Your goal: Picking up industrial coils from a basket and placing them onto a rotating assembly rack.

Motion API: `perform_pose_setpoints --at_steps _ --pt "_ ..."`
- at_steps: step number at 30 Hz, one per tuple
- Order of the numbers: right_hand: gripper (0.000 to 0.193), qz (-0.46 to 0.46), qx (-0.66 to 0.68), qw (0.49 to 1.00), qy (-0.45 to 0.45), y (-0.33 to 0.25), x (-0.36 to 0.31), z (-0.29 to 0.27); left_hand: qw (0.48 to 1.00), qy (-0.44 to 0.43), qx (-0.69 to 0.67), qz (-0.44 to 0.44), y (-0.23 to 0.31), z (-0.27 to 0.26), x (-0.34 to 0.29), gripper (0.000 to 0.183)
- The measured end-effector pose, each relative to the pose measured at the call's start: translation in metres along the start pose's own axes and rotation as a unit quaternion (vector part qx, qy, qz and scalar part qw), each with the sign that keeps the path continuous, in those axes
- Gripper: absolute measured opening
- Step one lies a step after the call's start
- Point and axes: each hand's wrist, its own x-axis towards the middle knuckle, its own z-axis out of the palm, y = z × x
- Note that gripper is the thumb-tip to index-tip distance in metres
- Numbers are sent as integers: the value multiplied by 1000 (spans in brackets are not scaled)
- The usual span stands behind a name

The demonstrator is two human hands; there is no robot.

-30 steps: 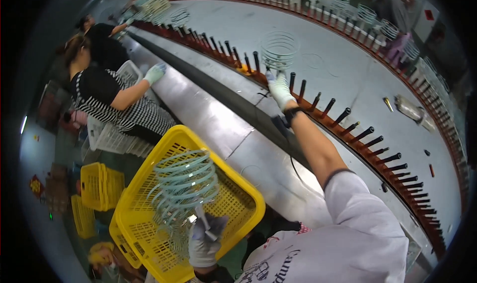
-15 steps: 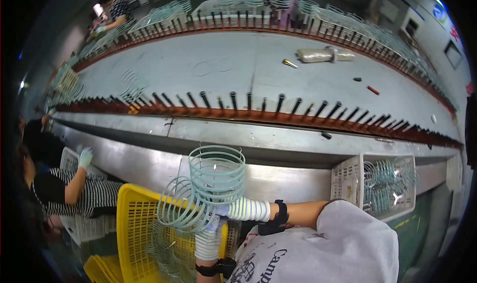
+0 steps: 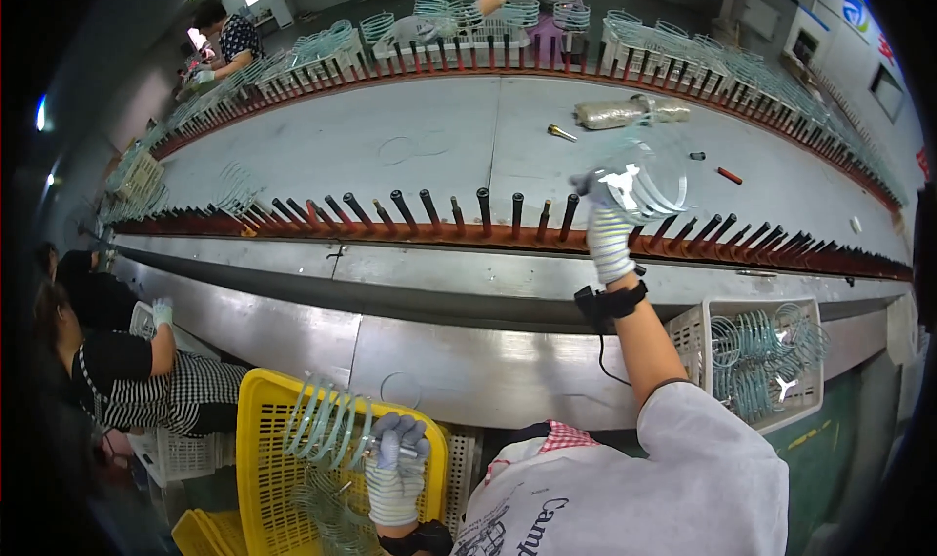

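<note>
Right hand (image 3: 613, 226) is up at the peg row now: half a second back it was down at the yellow crate (image 3: 256, 458) beside the left one, so 1 ring bundle has been split away and carried to the conveyor. Its grip is closed around a pale green ring bundle (image 3: 646, 180), held tilted just above the dark pegs (image 3: 483, 212) along the orange rail. To me that reads as a bundle about to be hung on a peg, though it is not on one yet.

Left hand (image 3: 395, 458), gloved, stays low over the crate, fingers wrapped on a second stack of rings (image 3: 327, 421), which leans out over the crate's near rim.

Packages and signs: a white slotted basket (image 3: 703, 327) of more rings sits right of my arm, below the steel bench (image 3: 459, 366). On the grey belt (image 3: 410, 146) lies a clear-wrapped roll (image 3: 630, 112), plus a small brass piece and a red pen-like item further right. White baskets line the far rail. A round blue-green sign shows on the wall at top right. A seated person (image 3: 127, 380) in a striped apron works at left.
</note>
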Motion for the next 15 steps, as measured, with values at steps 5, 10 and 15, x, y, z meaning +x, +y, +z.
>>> perform_pose_setpoints --at_steps 5,10,15 --pt "30 137 261 955 38 -2 26 -81 998 38 -19 43 -11 4 -40 25" --pt "24 118 185 976 -5 37 24 -91 994 90 -8 62 -39 20 -74 27" --pt "22 79 -71 990 -90 56 14 -92 996 61 -15 67 -73 48 -93 29"
